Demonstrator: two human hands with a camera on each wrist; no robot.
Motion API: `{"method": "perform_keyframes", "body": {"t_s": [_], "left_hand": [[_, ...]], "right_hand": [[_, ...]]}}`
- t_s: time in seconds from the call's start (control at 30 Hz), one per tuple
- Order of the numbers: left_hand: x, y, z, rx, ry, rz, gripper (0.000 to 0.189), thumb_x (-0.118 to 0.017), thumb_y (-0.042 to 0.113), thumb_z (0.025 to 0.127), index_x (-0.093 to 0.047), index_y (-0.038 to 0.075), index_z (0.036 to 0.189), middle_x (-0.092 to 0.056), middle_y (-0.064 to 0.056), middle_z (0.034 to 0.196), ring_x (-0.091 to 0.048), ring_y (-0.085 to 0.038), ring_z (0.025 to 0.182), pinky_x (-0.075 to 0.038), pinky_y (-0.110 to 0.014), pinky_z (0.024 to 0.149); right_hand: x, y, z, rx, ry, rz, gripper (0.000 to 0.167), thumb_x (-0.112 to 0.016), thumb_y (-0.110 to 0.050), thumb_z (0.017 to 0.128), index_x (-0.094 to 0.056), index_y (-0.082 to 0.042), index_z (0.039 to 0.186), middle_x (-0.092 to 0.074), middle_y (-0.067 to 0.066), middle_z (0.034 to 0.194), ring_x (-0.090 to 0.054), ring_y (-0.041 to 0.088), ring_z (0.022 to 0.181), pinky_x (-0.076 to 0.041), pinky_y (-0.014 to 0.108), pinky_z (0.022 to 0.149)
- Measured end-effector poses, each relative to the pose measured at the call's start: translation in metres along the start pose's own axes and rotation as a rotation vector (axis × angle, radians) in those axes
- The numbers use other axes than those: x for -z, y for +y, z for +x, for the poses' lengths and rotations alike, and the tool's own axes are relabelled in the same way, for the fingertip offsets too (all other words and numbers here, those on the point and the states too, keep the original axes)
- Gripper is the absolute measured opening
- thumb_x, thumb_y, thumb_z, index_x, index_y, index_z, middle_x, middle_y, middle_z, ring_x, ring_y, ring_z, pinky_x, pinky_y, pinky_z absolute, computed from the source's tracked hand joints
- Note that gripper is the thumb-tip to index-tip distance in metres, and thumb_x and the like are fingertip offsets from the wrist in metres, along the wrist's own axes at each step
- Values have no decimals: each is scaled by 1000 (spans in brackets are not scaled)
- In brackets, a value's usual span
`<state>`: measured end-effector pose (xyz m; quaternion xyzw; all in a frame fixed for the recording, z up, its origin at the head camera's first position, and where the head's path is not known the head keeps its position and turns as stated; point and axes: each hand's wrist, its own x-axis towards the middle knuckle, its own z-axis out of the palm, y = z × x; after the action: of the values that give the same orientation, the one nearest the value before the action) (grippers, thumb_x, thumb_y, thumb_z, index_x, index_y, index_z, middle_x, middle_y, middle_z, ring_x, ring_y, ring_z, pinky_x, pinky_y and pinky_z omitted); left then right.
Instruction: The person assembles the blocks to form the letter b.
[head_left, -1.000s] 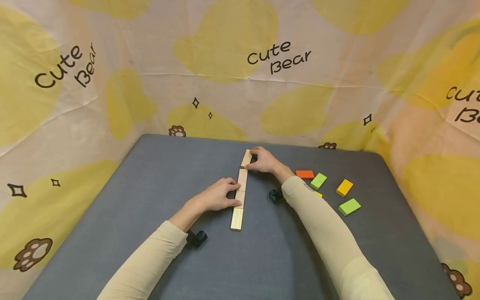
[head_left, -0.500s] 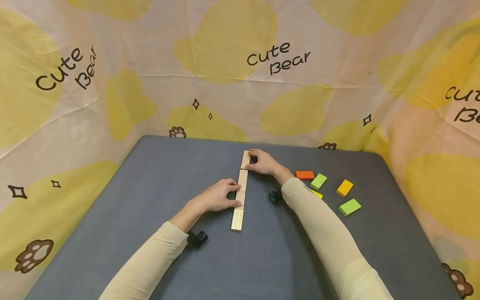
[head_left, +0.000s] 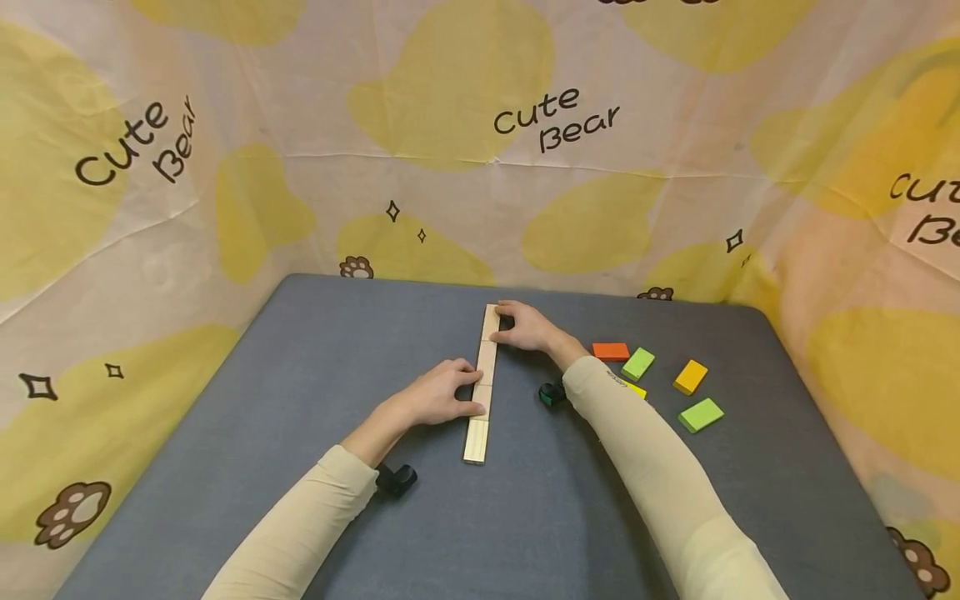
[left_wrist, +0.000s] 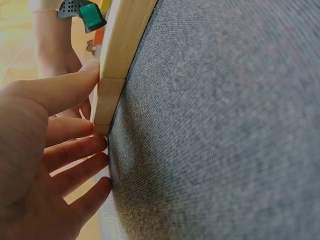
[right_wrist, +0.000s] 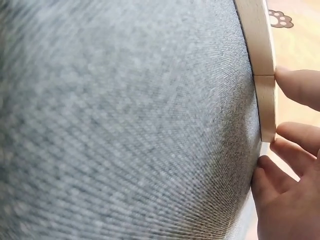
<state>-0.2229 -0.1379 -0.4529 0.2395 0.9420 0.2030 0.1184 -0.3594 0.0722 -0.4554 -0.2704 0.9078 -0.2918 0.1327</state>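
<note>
Several plain wooden blocks lie end to end in a straight row across the grey table. My left hand [head_left: 435, 393] touches the row from its left side. Its thumb and index fingertip are set apart along a middle wooden block [head_left: 480, 402], and the other fingers spread out in the left wrist view. At the far end, my right hand [head_left: 528, 325] holds the last wooden block [right_wrist: 267, 107] from the right, thumb at the seam and index finger near the far end. The nearest wooden block [head_left: 476, 442] lies untouched. The seams look tight.
To the right lie a red block [head_left: 611, 352], a green block [head_left: 637, 364], an orange block [head_left: 690, 377] and another green block [head_left: 701, 415]. A yellow block [head_left: 635, 389] is partly hidden by the right sleeve. Printed cloth walls [head_left: 450, 100] rise around the grey table [head_left: 360, 333].
The far wooden block, slightly out of line earlier, has turned and settled in line with the row under the right hand. The left hand stays in place.
</note>
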Motion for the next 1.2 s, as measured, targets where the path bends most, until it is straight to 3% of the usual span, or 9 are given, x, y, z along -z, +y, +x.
{"method": "perform_keyframes", "body": {"t_s": [0.23, 0.7, 1.2], "left_hand": [[1, 2, -1, 2, 0, -6, 68, -74, 41, 93, -54, 5, 148, -56, -10, 137, -51, -27, 125, -44, -45, 103], [3, 3, -2, 4, -4, -14, 68, -74, 41, 93, -55, 5, 147, -56, -11, 137, -52, -29, 125, -44, -47, 103], [2, 2, -2, -21, 10, -11, 70, -75, 41, 92, -54, 2, 146, -56, -13, 137, -52, -31, 126, -43, -47, 104]], "right_hand": [[5, -4, -6, 26, 23, -42, 65, -68, -28, 98, -45, 3, 151, -38, 19, 159, -34, 37, 147, -30, 49, 117], [43, -20, -50, 18, 60, -32, 52, -65, -27, 101, -55, -2, 145, -53, 14, 147, -45, 34, 139, -39, 52, 110], [67, -3, -101, -17, 124, -46, 45, -64, -30, 101, -62, -4, 138, -58, 14, 138, -50, 37, 132, -42, 53, 106]]}}
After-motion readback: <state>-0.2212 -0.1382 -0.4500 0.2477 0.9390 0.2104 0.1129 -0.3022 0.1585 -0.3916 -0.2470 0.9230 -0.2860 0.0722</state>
